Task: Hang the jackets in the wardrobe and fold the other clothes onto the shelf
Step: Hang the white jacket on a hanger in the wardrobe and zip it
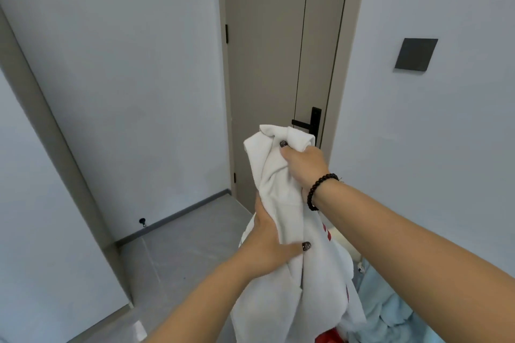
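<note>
A white garment [281, 192] with red markings hangs in the air in front of me, its lower part drooping toward the bottom edge of the head view. My right hand [305, 164], with a dark bead bracelet on the wrist, grips the bunched top of the garment. My left hand [271, 242] grips the cloth lower down, thumb across the front. No wardrobe, hanger or shelf is in view.
A closed grey door [273, 64] with a black handle [308, 121] stands straight ahead. Pale blue cloth [390, 312] lies at the lower right and a red item [330, 337] at the bottom edge. Grey tiled floor [178, 256] spreads to the left, a white panel [41, 203] beside it.
</note>
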Motion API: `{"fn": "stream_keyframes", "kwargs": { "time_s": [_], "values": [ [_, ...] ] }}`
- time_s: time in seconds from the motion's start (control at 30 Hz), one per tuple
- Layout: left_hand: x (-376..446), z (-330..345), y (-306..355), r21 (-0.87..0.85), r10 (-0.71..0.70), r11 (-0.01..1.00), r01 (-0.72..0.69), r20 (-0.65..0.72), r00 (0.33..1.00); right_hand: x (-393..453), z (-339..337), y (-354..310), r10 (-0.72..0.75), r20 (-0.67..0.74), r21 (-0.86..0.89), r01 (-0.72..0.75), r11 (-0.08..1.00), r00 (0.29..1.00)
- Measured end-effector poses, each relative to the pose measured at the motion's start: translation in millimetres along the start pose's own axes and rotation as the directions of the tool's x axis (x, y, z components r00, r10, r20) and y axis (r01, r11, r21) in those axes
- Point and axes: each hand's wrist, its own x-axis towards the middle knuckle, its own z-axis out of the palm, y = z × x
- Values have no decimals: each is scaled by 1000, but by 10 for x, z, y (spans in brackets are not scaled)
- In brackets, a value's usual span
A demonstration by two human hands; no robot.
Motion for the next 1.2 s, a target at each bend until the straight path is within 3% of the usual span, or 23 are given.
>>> {"fn": "stream_keyframes", "kwargs": {
  "time_s": [0.1,0.23,0.33,0.43,0.5,0.63,0.8,0.83,0.9,0.97,1.0,1.1,1.2],
  "values": [
    [231,-78,23,52,-19,998,29,-177,984,49,1,0,13,36,-18,-12,1000,999],
    [383,-291,78,-18,-86,996,85,-330,940,96,-184,41,-8,137,-3,9,1000,991],
    [462,-509,214,-157,-100,987,41,-385,918,24,-442,272,-84,278,-158,132,979,957],
    [530,-704,479,-404,-157,914,-41,-443,883,-216,-593,611,-184,471,-198,306,931,863],
    [587,-746,686,-479,-151,874,-80,-425,893,-260,-613,832,-214,525,-284,406,869,824],
    [677,-585,950,-433,-83,897,-92,-368,926,-170,-602,978,-82,367,-382,231,895,927],
    [752,-759,1047,-605,-226,792,-84,-417,880,-270,-714,1034,-220,106,-177,236,956,970],
    [756,-810,1039,-609,-235,789,-83,-423,875,-344,-732,1097,-236,117,-114,249,962,965],
    [746,-887,1024,-600,-235,796,-82,-430,871,-508,-713,1254,-196,266,-64,220,973,944],
    [733,-943,1017,-606,-244,792,-72,-422,873,-640,-609,1378,-69,393,-255,181,950,917],
    [727,-977,1009,-601,-247,797,-67,-424,871,-662,-547,1414,-53,389,-350,201,915,920],
    [704,-1131,936,-527,-216,847,-76,-472,855,-545,-443,1378,-185,145,-371,227,900,972],
    [642,-1390,780,-442,-219,896,-46,-528,821,-351,-517,1132,-207,-25,-292,191,937,978]
  ]
}}
